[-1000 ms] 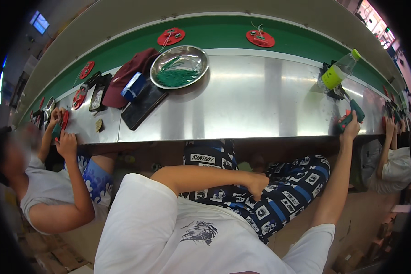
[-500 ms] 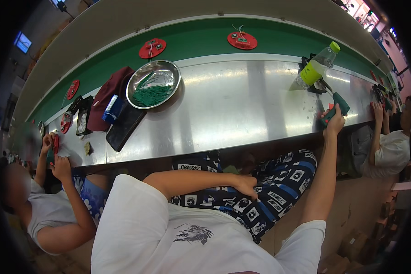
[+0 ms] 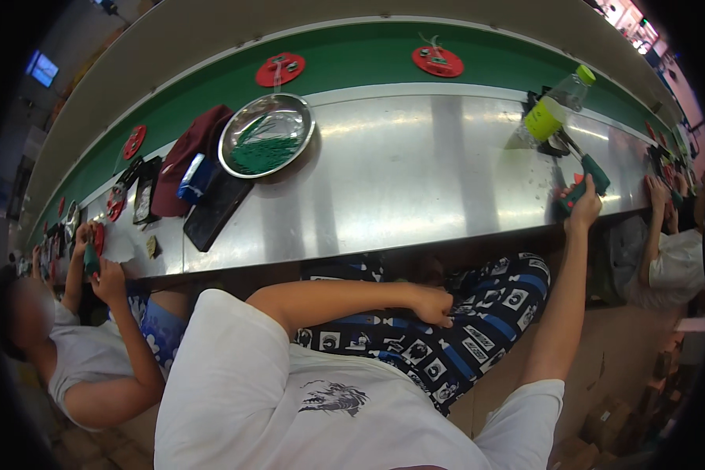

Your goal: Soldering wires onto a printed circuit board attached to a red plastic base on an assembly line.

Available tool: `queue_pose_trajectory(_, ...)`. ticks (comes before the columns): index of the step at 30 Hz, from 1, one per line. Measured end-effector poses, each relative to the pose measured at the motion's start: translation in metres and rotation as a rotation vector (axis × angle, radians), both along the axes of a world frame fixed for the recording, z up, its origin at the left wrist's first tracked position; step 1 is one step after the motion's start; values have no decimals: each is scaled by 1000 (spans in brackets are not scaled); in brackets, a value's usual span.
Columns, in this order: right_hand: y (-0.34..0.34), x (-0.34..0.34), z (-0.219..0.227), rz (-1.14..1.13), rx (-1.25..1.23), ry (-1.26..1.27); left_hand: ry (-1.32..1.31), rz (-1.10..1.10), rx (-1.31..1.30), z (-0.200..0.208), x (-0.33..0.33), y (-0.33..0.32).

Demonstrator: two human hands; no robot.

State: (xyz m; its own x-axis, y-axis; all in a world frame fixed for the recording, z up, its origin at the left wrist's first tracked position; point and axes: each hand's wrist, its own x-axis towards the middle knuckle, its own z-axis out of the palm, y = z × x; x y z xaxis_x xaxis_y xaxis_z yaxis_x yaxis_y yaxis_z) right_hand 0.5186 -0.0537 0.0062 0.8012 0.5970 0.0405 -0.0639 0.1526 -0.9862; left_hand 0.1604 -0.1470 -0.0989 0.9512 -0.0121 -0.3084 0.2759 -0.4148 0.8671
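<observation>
My right hand (image 3: 583, 205) is wrapped around the handle of a green pistol-shaped soldering gun (image 3: 594, 173) with a red trigger, at the right of the steel bench. Its thin metal barrel points away from me toward a black stand (image 3: 554, 144). Beside the barrel, a clear bottle (image 3: 546, 117) with a yellow-green label and cap leans over, partly hiding the stand. Across my lap, resting on the patterned trousers, my left hand (image 3: 433, 305) has its fingers curled in, and nothing shows in them.
A steel bowl (image 3: 309, 146) of short green wires stands left on the bench (image 3: 399, 180), beside a maroon cap (image 3: 182, 176), a blue packet (image 3: 195, 178) and a dark phone-like slab (image 3: 218, 213). Red discs (image 3: 438, 61) with small parts lie on the green strip. Co-workers sit on both sides.
The whole view has shifted slightly, with the bench things appearing a little farther right. My right hand keeps its grip on the soldering gun; my left stays on my lap.
</observation>
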Motion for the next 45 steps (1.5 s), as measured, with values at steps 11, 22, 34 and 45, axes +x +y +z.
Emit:
queue_pose_trajectory(11,-2,3,3,-19,-42,5,-49,75,238,23,-42,-26)
queue_pose_trajectory(22,-4,-5,10,-26,-60,3,-121,107,179,9,-37,-27)
queue_pose_trajectory(34,-6,-15,19,-26,-59,38,-313,204,71,187,-44,61)
queue_pose_trajectory(45,-19,-9,18,-66,70,79,423,1477,967,173,-136,411)
